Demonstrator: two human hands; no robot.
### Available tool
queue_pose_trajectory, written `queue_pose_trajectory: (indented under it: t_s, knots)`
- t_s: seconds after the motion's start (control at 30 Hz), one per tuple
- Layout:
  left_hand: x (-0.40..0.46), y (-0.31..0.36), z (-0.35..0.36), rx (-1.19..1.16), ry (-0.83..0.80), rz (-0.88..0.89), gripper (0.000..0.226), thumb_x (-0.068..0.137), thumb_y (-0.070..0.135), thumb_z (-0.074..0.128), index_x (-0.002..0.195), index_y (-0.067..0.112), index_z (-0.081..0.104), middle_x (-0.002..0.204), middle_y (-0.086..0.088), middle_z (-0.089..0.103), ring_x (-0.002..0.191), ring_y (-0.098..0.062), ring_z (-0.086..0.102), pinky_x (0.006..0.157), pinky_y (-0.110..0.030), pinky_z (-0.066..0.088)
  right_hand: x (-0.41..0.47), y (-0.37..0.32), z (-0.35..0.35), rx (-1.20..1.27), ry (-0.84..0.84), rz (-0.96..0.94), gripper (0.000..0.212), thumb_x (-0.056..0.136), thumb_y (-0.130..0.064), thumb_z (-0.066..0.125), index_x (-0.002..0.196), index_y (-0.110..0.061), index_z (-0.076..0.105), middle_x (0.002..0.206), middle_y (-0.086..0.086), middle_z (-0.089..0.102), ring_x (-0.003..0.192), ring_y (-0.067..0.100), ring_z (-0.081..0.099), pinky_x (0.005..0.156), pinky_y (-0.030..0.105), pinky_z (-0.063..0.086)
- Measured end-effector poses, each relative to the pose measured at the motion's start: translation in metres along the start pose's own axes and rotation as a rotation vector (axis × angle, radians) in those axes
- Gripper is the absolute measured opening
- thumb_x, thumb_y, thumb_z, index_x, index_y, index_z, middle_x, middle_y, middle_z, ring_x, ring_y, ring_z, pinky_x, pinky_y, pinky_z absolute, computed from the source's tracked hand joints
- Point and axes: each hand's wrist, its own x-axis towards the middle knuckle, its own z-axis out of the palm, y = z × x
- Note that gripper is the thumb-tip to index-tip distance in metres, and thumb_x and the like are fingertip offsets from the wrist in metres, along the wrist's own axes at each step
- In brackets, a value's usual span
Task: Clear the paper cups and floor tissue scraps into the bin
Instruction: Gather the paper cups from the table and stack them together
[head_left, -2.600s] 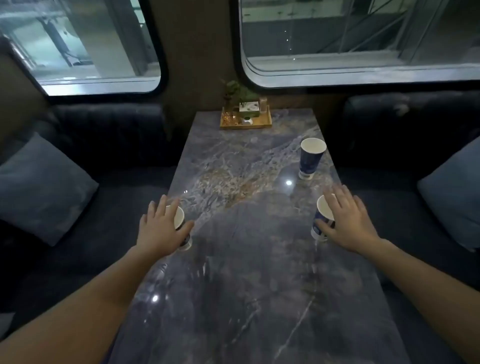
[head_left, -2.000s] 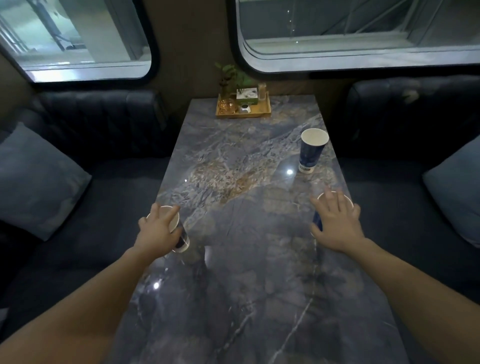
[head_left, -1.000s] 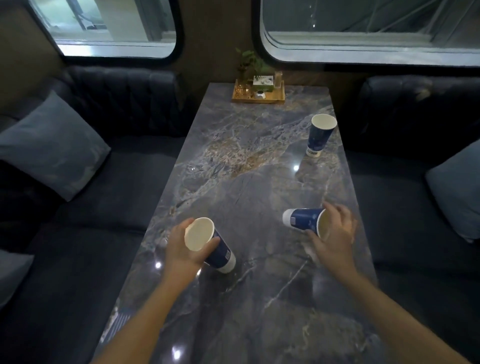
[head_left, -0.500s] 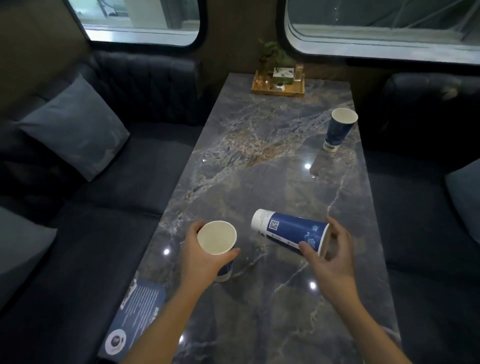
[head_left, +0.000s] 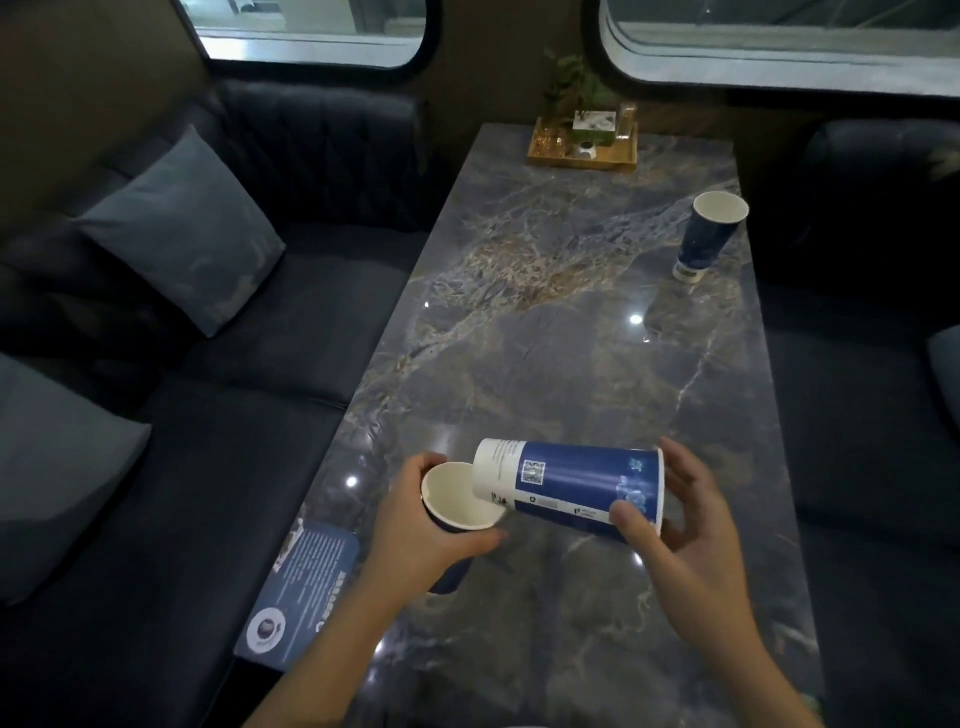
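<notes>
My left hand (head_left: 415, 540) grips a blue paper cup (head_left: 460, 501) upright above the near end of the marble table (head_left: 571, 338), its white inside showing. My right hand (head_left: 685, 530) holds a second blue paper cup (head_left: 571, 486) on its side by the rim end. That cup's white base points left and its edge sits just over the mouth of the left cup. A third blue paper cup (head_left: 709, 234) stands upright near the table's far right edge. No bin or tissue scraps are in view.
A wooden tray (head_left: 582, 156) with a small plant and jars sits at the table's far end under the windows. Dark sofas flank the table, with grey cushions (head_left: 182, 228) on the left one. A blue leaflet (head_left: 301, 587) lies on the table's near left corner.
Both hands took a cup off the table and drew them toward me. The right cup was tipped sideways and its base has moved left to the mouth of the left cup.
</notes>
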Motion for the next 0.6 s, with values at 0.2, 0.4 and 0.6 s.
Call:
queue_pose_trajectory:
  t_s: [0.2, 0.4, 0.6]
  knots:
    - [-0.019, 0.001, -0.001, -0.001, -0.060, 0.033, 0.080, 0.042, 0.029, 0.097, 0.108, 0.039, 0.053, 0.095, 0.018, 0.072, 0.089, 0.010, 0.066, 0.064, -0.009, 0.054, -0.008, 0.000, 0.007, -0.092, -0.103, -0.034, 0.074, 0.067, -0.056, 0.075, 0.133, -0.036, 0.047, 0.133, -0.006, 0.054, 0.120, 0.012, 0.057, 0.090, 0.043, 0.057]
    - [-0.016, 0.002, -0.009, -0.004, -0.174, 0.067, 0.071, 0.049, 0.033, 0.095, 0.112, 0.036, 0.062, 0.104, 0.015, 0.075, 0.094, -0.005, 0.072, 0.080, -0.030, 0.061, -0.006, -0.004, 0.008, -0.161, -0.162, -0.084, 0.074, 0.067, -0.066, 0.069, 0.133, -0.043, 0.046, 0.137, -0.012, 0.050, 0.128, 0.018, 0.051, 0.097, 0.051, 0.051]
    - [-0.014, 0.009, -0.021, 0.073, -0.328, 0.062, 0.077, 0.053, 0.041, 0.092, 0.121, 0.037, 0.059, 0.110, 0.016, 0.072, 0.099, -0.003, 0.070, 0.086, -0.033, 0.061, -0.001, -0.009, 0.004, -0.179, -0.258, -0.084, 0.078, 0.068, -0.069, 0.067, 0.137, -0.041, 0.046, 0.142, -0.016, 0.047, 0.134, 0.014, 0.046, 0.101, 0.052, 0.049]
